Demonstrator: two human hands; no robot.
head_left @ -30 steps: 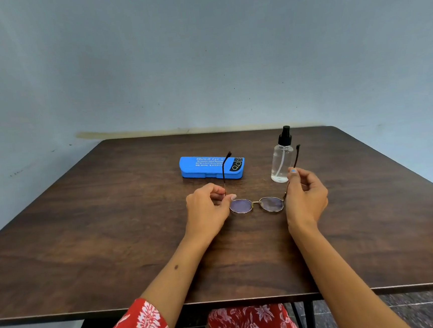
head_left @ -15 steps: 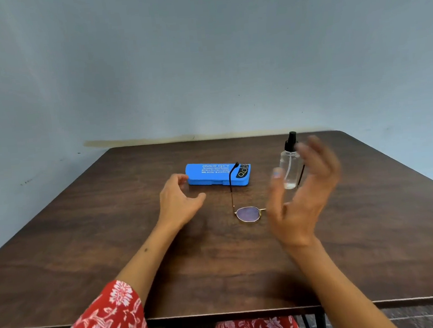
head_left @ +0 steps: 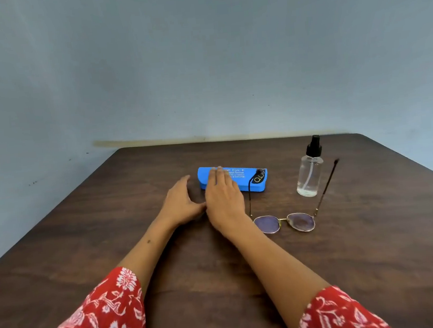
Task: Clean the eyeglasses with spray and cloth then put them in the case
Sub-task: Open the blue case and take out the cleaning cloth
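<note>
Toward the desk's far edge lay the shut blue case (head_left: 233,179), contents unseen; right of it stood the spray bottle (head_left: 310,172), partly filled with clear liquid. Eyeglasses (head_left: 284,222) rested unfolded on the dark wooden desk (head_left: 86,240). Right hand (head_left: 223,197) lay flat, fingertips on the case; left hand (head_left: 180,202) spread beside it. Grey wall (head_left: 201,60) behind.

Blue case (head_left: 248,180): white print on lid, too blurred to read, part hidden under right hand (head_left: 223,197); black patch w/ logo beyond fingertips, illegible
</note>
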